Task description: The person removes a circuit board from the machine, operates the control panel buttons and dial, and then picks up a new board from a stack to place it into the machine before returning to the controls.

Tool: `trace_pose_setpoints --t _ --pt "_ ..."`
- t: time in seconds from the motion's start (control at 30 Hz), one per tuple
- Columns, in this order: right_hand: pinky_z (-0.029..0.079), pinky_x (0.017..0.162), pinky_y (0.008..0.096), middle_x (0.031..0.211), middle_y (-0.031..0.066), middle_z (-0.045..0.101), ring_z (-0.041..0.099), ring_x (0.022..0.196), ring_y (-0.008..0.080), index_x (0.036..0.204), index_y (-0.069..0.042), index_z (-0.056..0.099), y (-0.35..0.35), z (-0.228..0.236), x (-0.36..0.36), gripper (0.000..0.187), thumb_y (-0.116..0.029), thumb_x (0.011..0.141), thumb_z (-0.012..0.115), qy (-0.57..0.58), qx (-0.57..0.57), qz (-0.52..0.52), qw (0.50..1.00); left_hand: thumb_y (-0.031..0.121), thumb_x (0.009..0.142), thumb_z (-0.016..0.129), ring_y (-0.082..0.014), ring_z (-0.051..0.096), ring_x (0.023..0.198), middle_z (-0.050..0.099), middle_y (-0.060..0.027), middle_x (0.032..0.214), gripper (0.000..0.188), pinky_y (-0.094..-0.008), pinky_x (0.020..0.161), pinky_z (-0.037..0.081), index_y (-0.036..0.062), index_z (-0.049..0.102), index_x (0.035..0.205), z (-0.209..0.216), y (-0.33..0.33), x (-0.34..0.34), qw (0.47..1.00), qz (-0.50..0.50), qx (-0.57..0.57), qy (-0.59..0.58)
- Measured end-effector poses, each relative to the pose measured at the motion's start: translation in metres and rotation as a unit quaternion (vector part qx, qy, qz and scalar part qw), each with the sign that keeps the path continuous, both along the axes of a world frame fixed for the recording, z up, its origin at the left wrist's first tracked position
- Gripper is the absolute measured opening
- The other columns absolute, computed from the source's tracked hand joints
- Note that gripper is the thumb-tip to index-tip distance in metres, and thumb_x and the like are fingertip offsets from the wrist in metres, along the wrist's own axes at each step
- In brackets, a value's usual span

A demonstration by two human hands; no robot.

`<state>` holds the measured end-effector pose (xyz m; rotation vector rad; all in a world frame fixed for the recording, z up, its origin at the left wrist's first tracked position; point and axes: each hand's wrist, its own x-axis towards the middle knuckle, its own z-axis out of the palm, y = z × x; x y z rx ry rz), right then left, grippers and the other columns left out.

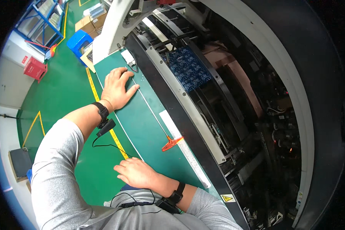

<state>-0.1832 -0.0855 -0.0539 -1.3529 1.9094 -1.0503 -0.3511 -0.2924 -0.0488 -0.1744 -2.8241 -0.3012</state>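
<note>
My left hand (119, 89) rests on the green mat (142, 132) with its thumb and fingers apart. Between its thumb and forefinger lies the far end of a T-handle hex key (153, 114), whose long thin shaft runs back to an orange handle (171, 143). Whether the fingers touch the shaft is hard to make out. Beside the handle, a white ruler (189, 160) lies along the mat, partly under one end of the handle. At the mat's near left edge, close to my body, my right hand (136, 172) holds nothing, its fingers loosely extended.
To the right stands an open machine with metal rails (184, 94) and a blue circuit board panel (189, 69) inside. A small white box (128, 57) with a cable sits at the mat's far end. A blue stool (79, 44) and cardboard boxes (89, 25) stand beyond.
</note>
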Motion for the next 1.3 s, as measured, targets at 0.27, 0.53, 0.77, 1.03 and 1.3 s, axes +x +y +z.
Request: trace_pose_setpoints --t 0.27,0.53,0.77,1.03,1.3 --pt "0.050 0.083 0.0432 0.089 0.0122 0.063 0.063 0.091 0.0312 0.097 -0.005 0.063 0.003 -0.006 0.006 0.023 -0.023 0.083 0.069 0.009 -0.022 -0.046 0.999 0.031 0.085 0.069 -0.0368 0.049 0.121 0.054 -0.0166 0.128 0.040 -0.0463 0.103 0.037 0.0078 0.061 0.116 -0.009 0.000 -0.003 1.000 -0.008 -0.013 0.022" --pt "0.052 0.080 0.0450 0.082 0.0133 0.065 0.065 0.086 0.0324 0.084 -0.004 0.065 0.003 -0.012 0.011 0.021 -0.023 0.077 0.073 0.022 -0.048 -0.071 0.996 0.033 0.093 0.059 -0.0344 0.046 0.126 0.051 -0.0135 0.135 0.038 -0.0444 0.107 0.035 0.0105 0.057 0.124 -0.014 -0.004 -0.005 0.999 -0.001 -0.043 -0.006" --pt "0.052 0.079 0.0440 0.082 0.0123 0.065 0.066 0.085 0.0311 0.087 -0.005 0.065 0.003 -0.013 0.012 0.022 -0.025 0.079 0.071 0.045 -0.035 -0.067 0.996 0.033 0.094 0.059 -0.0345 0.046 0.126 0.051 -0.0139 0.135 0.038 -0.0448 0.106 0.035 0.0110 0.057 0.124 -0.015 -0.003 -0.005 0.998 0.000 -0.060 0.006" --pt "0.053 0.077 0.0428 0.081 0.0105 0.064 0.066 0.083 0.0291 0.087 -0.006 0.065 0.001 -0.016 0.016 0.023 -0.026 0.079 0.072 0.062 -0.028 -0.069 0.995 0.033 0.095 0.058 -0.0335 0.046 0.127 0.052 -0.0139 0.134 0.038 -0.0446 0.107 0.035 0.0109 0.057 0.126 -0.018 -0.005 -0.006 0.998 -0.006 -0.056 -0.003" --pt "0.054 0.079 0.0433 0.081 0.0108 0.065 0.067 0.085 0.0300 0.088 -0.007 0.066 0.001 -0.017 0.016 0.022 -0.025 0.079 0.072 0.053 -0.013 -0.060 0.997 0.033 0.095 0.059 -0.0335 0.046 0.127 0.051 -0.0140 0.135 0.039 -0.0445 0.107 0.036 0.0107 0.056 0.126 -0.017 -0.004 -0.005 0.998 0.002 -0.060 -0.005"
